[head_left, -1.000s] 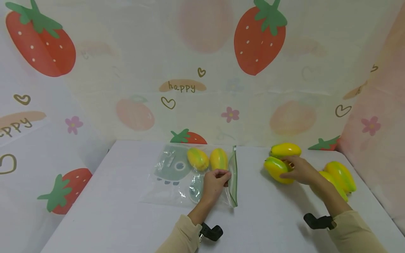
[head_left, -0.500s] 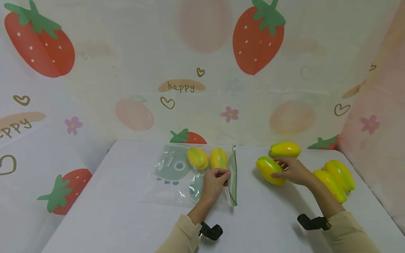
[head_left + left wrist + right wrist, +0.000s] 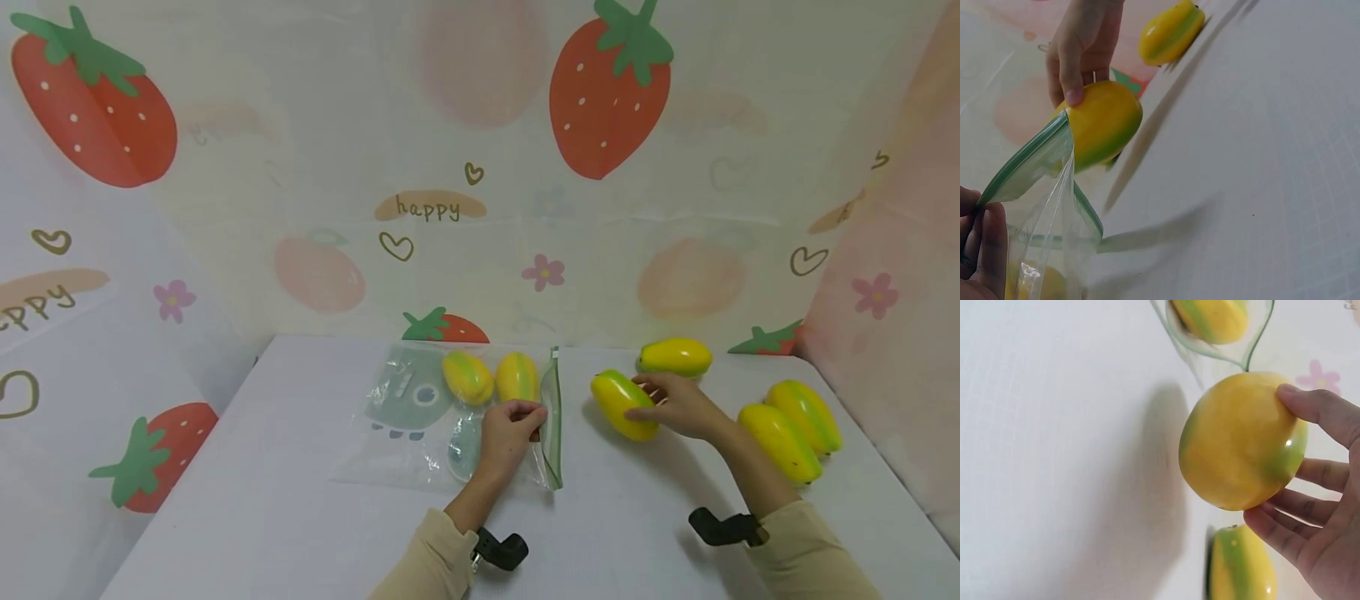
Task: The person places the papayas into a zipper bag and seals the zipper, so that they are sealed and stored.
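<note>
My right hand [image 3: 678,406] holds a glossy yellow-green papaya [image 3: 621,407] between thumb and fingers, tilted above the table with its shadow below. On the left, a clear zip bag [image 3: 397,458] with a green zip strip [image 3: 553,450] lies flat, its mouth facing right. My left hand [image 3: 506,437] pinches the bag's upper layer near the mouth. In the left wrist view the strip [image 3: 1029,153] is lifted into a gap, and the held papaya [image 3: 1107,125] overlaps its edge. Two papayas, a left one [image 3: 468,377] and a right one [image 3: 517,375], lie inside the bag.
Behind my right hand lies another papaya [image 3: 675,357]. Two more, a front papaya [image 3: 780,442] and a back papaya [image 3: 806,414], rest side by side at the right. The white table [image 3: 300,533] ends at a printed cloth backdrop [image 3: 480,275].
My right hand has carried the papaya leftward, away from the others and closer to the bag's mouth. My left hand and the bag have stayed in place.
</note>
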### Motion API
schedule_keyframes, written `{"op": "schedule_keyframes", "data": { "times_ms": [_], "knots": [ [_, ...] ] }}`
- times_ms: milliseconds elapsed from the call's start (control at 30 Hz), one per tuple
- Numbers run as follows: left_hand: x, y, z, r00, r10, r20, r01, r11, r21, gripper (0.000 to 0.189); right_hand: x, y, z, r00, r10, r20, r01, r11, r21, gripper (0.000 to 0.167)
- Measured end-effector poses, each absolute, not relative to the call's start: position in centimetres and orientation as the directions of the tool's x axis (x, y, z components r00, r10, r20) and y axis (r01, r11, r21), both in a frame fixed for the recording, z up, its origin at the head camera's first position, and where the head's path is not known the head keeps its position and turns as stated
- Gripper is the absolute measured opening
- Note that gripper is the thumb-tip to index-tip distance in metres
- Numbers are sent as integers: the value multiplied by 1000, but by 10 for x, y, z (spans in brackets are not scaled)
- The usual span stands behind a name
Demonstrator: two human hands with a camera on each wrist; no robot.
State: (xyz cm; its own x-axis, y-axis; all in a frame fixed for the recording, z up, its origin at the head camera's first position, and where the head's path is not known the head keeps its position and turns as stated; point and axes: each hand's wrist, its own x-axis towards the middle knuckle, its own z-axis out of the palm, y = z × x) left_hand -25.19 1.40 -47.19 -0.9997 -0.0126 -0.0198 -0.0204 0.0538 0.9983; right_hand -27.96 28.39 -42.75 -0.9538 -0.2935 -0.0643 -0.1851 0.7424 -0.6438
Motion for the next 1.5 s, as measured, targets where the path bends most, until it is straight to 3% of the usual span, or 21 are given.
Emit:
{"op": "schedule_keyframes", "data": {
  "times_ms": [800, 1167, 1500],
  "knots": [
    [-249, 18, -467, -1000, -11, -20, -20, 29, 999, 20, -294, 252, -428, -946, -317, -67, -205, 745, -635, 64],
    [-249, 19, -466, -1000, -7, -27, -27, 44, 999, 23, -303, 229, -436, -943, -301, -144, -150, 767, -623, 64],
    [-246, 18, -460, -1000, 12, -27, -26, 44, 999, 22, -306, 209, -446, -961, -255, -110, -119, 736, -667, 62]
  ]
}}
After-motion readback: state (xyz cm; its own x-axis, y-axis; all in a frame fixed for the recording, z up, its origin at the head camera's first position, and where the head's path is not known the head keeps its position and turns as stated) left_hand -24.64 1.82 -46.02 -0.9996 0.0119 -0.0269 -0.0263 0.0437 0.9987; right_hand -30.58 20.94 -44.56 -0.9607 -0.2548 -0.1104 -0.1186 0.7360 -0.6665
